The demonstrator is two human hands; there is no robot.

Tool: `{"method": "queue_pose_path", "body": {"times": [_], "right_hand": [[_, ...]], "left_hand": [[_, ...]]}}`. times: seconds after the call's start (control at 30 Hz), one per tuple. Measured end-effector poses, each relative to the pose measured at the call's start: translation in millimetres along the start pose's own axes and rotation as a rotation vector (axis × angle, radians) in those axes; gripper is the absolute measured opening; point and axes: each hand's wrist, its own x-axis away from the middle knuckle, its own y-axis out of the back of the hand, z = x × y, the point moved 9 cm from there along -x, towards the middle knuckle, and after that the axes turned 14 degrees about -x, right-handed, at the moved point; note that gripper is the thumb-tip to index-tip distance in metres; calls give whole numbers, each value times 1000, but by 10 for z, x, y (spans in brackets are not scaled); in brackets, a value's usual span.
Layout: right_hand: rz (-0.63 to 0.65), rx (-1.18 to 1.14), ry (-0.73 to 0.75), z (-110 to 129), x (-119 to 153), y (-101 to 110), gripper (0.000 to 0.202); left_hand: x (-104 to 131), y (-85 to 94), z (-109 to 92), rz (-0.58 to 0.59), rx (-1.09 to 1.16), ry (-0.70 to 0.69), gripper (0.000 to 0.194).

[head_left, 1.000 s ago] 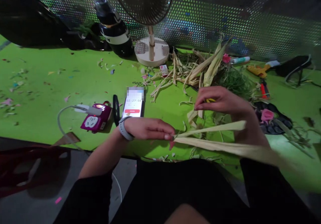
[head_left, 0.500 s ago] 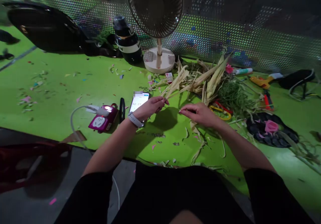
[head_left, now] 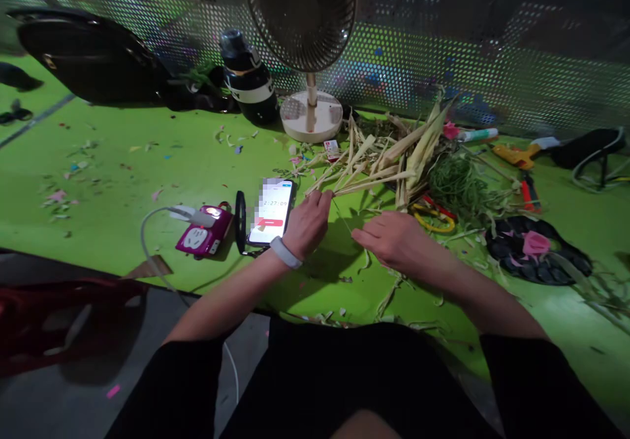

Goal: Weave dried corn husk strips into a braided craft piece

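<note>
My left hand (head_left: 310, 226), a pale band on its wrist, is closed at the near end of a strip of dry corn husk (head_left: 378, 183). My right hand (head_left: 394, 242) is curled into a fist, lower and further right. Between the two hands a thin strand (head_left: 343, 217) is stretched tight; its ends disappear into the fingers. A heap of dry corn husks (head_left: 426, 147) lies just beyond, with green stringy leaves (head_left: 453, 183) beside it. Close to my left wrist lies a lit phone (head_left: 270, 212).
A fan (head_left: 311, 121) and a dark bottle (head_left: 253, 94) stand at the back. Left lies a purple power socket (head_left: 204, 229) with a cable. Right are yellow-handled scissors (head_left: 433, 224), a glue gun (head_left: 514, 155), pliers (head_left: 529, 193) and a black tray (head_left: 506, 258) bearing a pink flower.
My left hand has turned and come slightly nearer, uncovering more of the phone. My right hand has curled into a fist and dropped a little; the strand between the hands now shows taut.
</note>
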Motion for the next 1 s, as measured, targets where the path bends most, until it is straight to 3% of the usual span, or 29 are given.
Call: {"method": "queue_pose_path", "body": {"times": [0.07, 0.17, 0.33, 0.43, 0.5, 0.53, 0.6, 0.67, 0.73, 0.77, 0.83, 0.9, 1.0], "right_hand": [[-10, 11, 22, 17, 20, 78, 22], [-15, 18, -60, -102, 101, 254, 25], [-133, -82, -174, -352, 325, 692, 24], [-248, -285, -288, -600, 383, 793, 23], [-333, -461, -369, -804, 358, 682, 22], [-399, -546, -413, -918, 340, 587, 23], [-446, -715, -524, -1129, 281, 243, 29], [-388, -856, -635, -1262, 214, -197, 38], [-221, -956, -692, -1257, 154, -598, 42], [-161, -963, -679, -1216, 133, -702, 40], [-110, -906, -636, -1114, 124, -727, 35], [-119, -772, -539, -958, 109, -562, 29], [-140, -461, -314, -590, 43, -221, 25]], "left_hand": [[23, 54, -32, 8, -77, -1, 44], [80, 124, -88, 80, -144, -31, 41], [285, 338, -220, 195, -130, -252, 38], [467, 520, -424, 291, 186, -592, 35], [557, 680, -528, 364, 573, -781, 24], [544, 732, -533, 405, 797, -793, 20], [405, 707, -474, 479, 1256, -649, 19], [165, 539, -272, 398, 1672, -308, 20], [3, 249, -32, 293, 1862, 59, 17], [-49, 125, 76, 244, 1882, 185, 17], [-122, -65, 271, 173, 1805, 347, 16], [-159, -184, 379, 188, 1572, 390, 14], [-181, -67, 484, 21, 1020, 325, 14]]}}
